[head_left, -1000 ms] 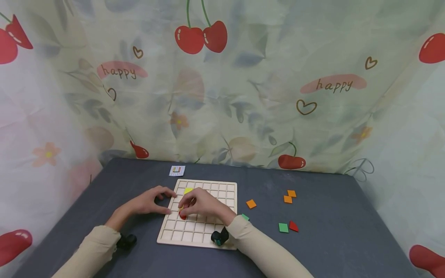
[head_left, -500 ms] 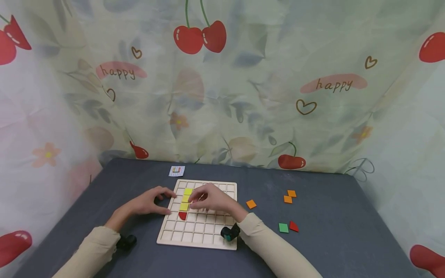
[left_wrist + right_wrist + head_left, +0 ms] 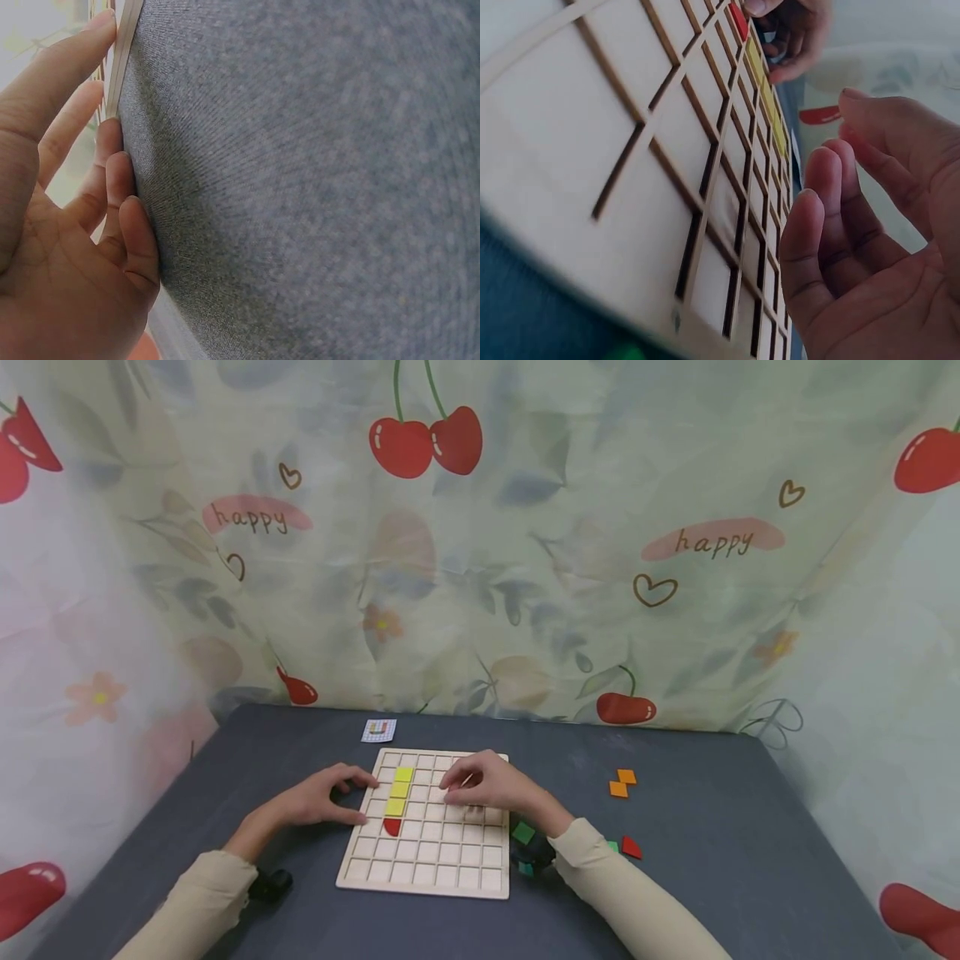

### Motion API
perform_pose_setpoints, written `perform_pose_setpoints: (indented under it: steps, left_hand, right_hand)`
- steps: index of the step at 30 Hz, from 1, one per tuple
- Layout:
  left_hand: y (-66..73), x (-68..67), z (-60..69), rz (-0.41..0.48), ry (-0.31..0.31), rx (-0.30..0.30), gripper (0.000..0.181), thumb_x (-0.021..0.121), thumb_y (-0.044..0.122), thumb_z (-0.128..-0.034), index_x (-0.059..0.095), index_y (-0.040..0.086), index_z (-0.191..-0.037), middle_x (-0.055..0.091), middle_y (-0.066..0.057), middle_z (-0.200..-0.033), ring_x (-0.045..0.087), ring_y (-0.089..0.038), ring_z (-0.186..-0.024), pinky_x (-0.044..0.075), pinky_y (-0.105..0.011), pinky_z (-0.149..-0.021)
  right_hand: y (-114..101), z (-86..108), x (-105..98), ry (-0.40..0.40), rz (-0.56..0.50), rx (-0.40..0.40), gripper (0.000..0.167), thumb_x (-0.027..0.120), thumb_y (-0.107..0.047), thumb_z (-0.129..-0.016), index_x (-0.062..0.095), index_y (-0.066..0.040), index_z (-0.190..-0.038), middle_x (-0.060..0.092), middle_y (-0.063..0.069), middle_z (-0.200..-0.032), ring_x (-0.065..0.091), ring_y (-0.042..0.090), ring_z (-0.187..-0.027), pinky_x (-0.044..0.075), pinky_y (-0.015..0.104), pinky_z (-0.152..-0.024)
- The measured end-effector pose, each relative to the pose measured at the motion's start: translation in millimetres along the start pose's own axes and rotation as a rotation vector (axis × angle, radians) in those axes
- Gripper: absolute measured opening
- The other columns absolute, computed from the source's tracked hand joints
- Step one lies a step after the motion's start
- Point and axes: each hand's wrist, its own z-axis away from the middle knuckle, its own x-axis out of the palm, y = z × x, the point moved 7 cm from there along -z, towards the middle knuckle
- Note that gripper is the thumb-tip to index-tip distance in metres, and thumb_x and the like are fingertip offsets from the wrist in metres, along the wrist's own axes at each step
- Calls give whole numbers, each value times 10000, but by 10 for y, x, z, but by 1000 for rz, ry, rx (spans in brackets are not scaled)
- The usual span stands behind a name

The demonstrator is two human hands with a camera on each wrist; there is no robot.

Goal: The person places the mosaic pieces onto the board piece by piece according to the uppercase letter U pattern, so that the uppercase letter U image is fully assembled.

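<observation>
A wooden grid board [image 3: 415,874] lies on the dark table. In its left part, three yellow squares [image 3: 400,790] stand in a column, with a red rounded corner piece [image 3: 392,827] below them. My left hand [image 3: 324,796] rests at the board's left edge, thumb and fingers spread; in the left wrist view the thumb [image 3: 64,71] touches the rim. Over the board's right half hovers my right hand [image 3: 495,783]. Its thumb and fingers are bent loosely, and the right wrist view shows nothing between thumb [image 3: 885,120] and fingers [image 3: 810,232].
A small pattern card [image 3: 378,731] lies behind the board. To the right are two orange squares [image 3: 622,782], a red piece [image 3: 632,847], a green square [image 3: 523,832] and another green piece [image 3: 613,846] partly hidden by the sleeve. A patterned curtain [image 3: 480,543] hangs behind the table.
My right hand has moved right, away from the yellow squares, uncovering the column and the red piece. It now hides the nearest orange square. The left hand has stayed at the board's edge.
</observation>
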Motion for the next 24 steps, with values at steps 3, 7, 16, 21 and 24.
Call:
perform_pose_setpoints:
  steps: [3,7,16,21,24]
  left_hand:
    - [5,-4,0,3,-1,-2,516,854,298,-853,657,109,-1291,559,-81,-1195,521,-312,-1093,425,-538,-953]
    - [5,-2,-1,6,-6,-7,518,853,298,-855,655,105,-1294,556,-85,-1199,519,-315,-1098,425,-539,-955]
    - [18,-5,-10,-1,-10,-7,523,849,310,-857,653,110,-1298,554,-90,-1209,522,-322,-1103,423,-541,-955]
    - [16,-4,-7,-5,-8,2,520,849,310,-857,651,106,-1292,559,-89,-1205,523,-318,-1097,425,-541,-955]
    - [5,6,-9,-4,-10,6,520,846,315,-860,650,112,-1296,560,-88,-1210,522,-315,-1098,427,-537,-952]
  right_hand:
    - [1,89,-69,-1,19,-7,222,725,-86,-959,730,34,-1146,707,53,-1019,658,308,-840,547,349,-723]
    - [9,197,-161,1,36,-11,228,718,-90,-964,722,41,-1151,703,55,-1031,654,259,-875,534,336,-766]
    - [94,464,-393,14,50,22,249,733,-108,-955,716,51,-1145,708,70,-1006,647,264,-851,531,319,-751]
    - [149,626,-497,20,58,70,242,742,-110,-949,715,39,-1137,694,70,-936,625,267,-798,508,290,-679]
    - [177,728,-536,15,61,91,241,746,-99,-944,710,43,-1135,687,84,-947,627,281,-820,518,288,-705]
